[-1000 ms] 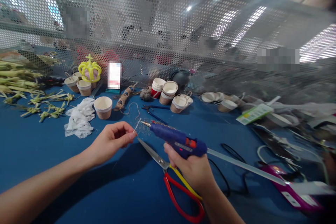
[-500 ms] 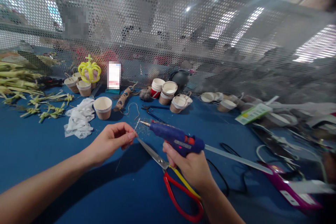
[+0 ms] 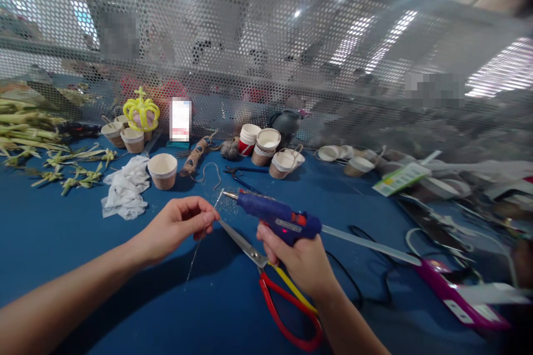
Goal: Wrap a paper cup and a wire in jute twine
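My left hand [image 3: 183, 223] pinches a thin strand [image 3: 195, 252], which looks like string or fine wire. One end rises above my fingertips and the other hangs toward the table. My right hand [image 3: 295, 258] is wrapped round the handle of a blue hot glue gun [image 3: 275, 213]. Its metal nozzle points left, at or very near the strand's upper end; contact is too fine to tell. A clear glue stick [image 3: 370, 244] sticks out of its back. Scissors [image 3: 250, 249] with red and yellow handles lie under my hands, partly hidden by the right one.
A paper cup [image 3: 162, 171] stands beside a crumpled white cloth [image 3: 126, 186]. Behind are a twine bundle [image 3: 199, 155], pliers [image 3: 245, 172] and more cups [image 3: 266, 144]. Plant stalks [image 3: 29, 127] lie left; a purple power strip [image 3: 462, 294] and cables lie right. A perforated screen [image 3: 250, 28] stands at the back.
The strand's hanging end shows more clearly and reaches slightly lower. Both hands and the glue gun keep nearly the same place.
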